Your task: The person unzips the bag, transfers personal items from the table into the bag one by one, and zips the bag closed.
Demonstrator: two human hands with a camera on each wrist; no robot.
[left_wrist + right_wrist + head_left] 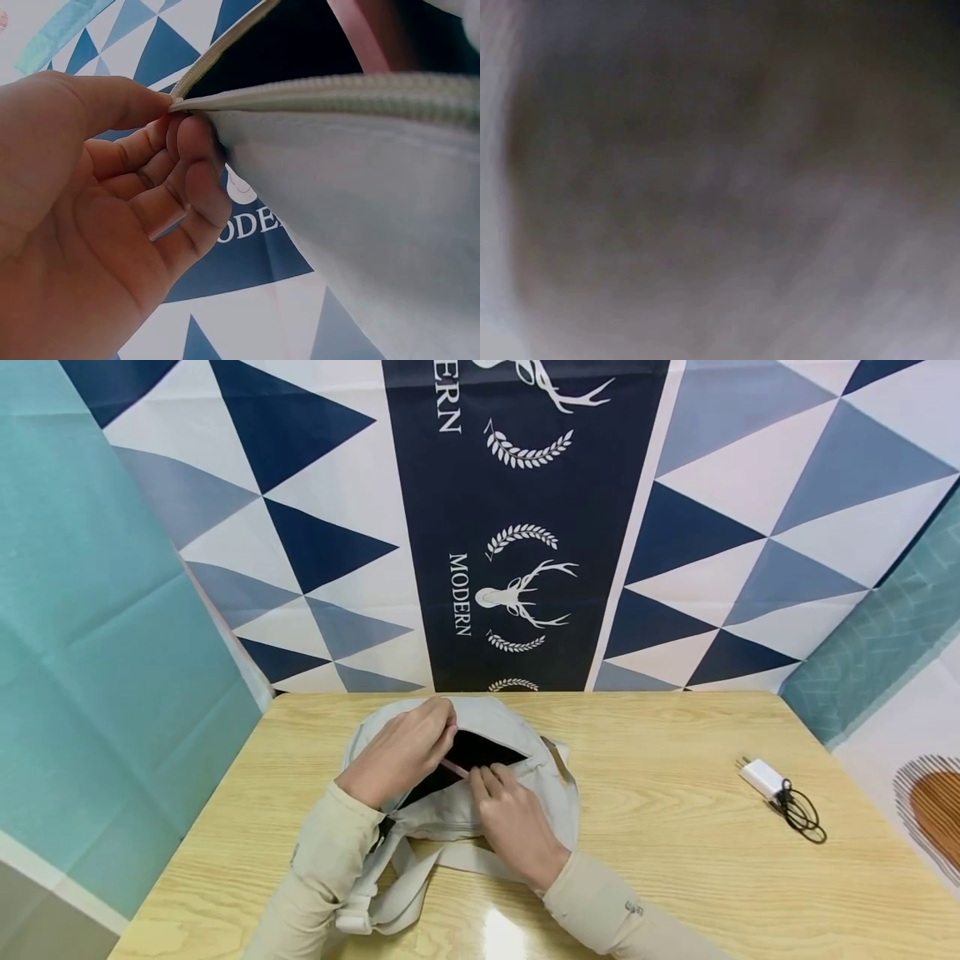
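Centrally on the counter, near its far edge, lies the bag. Left hand pinches the opening's rim between thumb and curled fingers. Right hand rests at the lower rim; whether its fingers grip cannot be told. A charger sits well apart, rightward, with bare wood between.

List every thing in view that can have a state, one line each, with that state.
canvas bag: lying on the table, zip opening held open, dark inside.
pink thing: at the bag's opening, partly inside.
left hand: pinches the bag's zip edge.
right hand: on the bag's front edge, fingers at the opening; grip unclear.
white charger: lying unplugged on the table.
black cable: coiled beside the charger.
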